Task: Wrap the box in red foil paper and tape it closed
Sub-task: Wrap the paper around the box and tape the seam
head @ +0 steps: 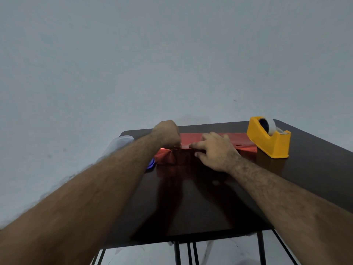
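From my head view, the box in red foil paper [200, 148] lies at the far middle of the dark table [305, 178]. My left hand [168, 133] curls down on its top seam; whether it pinches anything I cannot tell. My right hand [215, 152] rests spread and flat on the paper. A yellow tape dispenser [269, 139] stands just right of the box.

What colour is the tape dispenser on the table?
The tape dispenser is yellow, seen best in the head view, the only one.
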Demonstrator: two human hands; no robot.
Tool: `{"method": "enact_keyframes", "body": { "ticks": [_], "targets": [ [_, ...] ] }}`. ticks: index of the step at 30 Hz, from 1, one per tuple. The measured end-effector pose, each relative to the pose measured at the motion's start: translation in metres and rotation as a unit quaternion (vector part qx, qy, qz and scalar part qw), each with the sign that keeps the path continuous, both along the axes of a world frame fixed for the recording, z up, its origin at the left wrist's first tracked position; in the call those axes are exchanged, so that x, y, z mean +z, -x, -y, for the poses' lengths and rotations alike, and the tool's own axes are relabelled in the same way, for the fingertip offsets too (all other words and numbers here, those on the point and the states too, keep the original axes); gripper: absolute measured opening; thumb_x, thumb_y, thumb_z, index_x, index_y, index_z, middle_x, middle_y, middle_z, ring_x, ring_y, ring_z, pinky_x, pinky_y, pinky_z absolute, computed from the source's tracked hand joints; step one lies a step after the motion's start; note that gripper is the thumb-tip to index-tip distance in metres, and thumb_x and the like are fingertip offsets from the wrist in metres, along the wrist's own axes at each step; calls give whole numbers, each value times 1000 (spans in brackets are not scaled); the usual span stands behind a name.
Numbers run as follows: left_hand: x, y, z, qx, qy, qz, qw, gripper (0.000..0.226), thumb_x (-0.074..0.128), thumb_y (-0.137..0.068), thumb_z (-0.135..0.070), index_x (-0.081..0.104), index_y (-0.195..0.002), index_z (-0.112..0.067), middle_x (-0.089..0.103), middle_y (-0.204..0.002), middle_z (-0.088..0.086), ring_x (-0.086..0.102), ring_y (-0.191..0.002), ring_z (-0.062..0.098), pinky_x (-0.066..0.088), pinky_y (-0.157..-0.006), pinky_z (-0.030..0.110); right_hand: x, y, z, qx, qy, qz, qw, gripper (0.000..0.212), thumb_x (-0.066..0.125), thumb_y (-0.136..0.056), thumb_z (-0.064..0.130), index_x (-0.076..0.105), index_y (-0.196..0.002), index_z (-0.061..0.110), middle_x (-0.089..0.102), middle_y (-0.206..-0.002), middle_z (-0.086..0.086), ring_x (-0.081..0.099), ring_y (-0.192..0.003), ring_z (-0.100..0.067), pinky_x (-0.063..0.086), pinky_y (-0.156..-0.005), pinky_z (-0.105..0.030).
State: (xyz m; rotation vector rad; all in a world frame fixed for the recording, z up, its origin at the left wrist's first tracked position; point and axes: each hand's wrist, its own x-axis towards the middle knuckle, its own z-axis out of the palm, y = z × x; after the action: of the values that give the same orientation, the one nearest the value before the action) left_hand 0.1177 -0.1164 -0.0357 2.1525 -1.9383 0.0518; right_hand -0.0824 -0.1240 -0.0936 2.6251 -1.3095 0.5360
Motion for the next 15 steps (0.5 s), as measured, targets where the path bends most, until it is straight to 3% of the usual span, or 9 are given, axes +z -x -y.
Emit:
{"method": "enact_keyframes", "body": {
  "ticks": [5,8,15],
  "targets": [
    [3,2,-3,-35,51,-46,997,6,82,-82,-12,83,-84,-18,74,-79,-9,71,-82,11,61,-78,31,5,0,0,-4,-2,-8,1000,42,55,-101,53,56,-143,53,54,-122,12,46,-127,-15,33,-103,-48],
    [-6,0,-10,-89,25,-75,993,8,83,-85,-19,83,-82,-26,74,-77,-13,69,-79,5,54,-75,27,8,1,-1,-4,-1,-7,1000,41,56,-101,53,57,-142,54,56,-123,14,46,-128,-13,31,-108,-49],
    [-5,-17,-24,-73,68,5,995,11,69,-87,-18,77,-88,-25,77,-92,-4,70,-93,21,59,-83,34,12,4,-6,7,20,-24,999,43,58,-102,51,56,-145,51,58,-128,16,49,-130,-12,29,-112,-48]
  ]
}}
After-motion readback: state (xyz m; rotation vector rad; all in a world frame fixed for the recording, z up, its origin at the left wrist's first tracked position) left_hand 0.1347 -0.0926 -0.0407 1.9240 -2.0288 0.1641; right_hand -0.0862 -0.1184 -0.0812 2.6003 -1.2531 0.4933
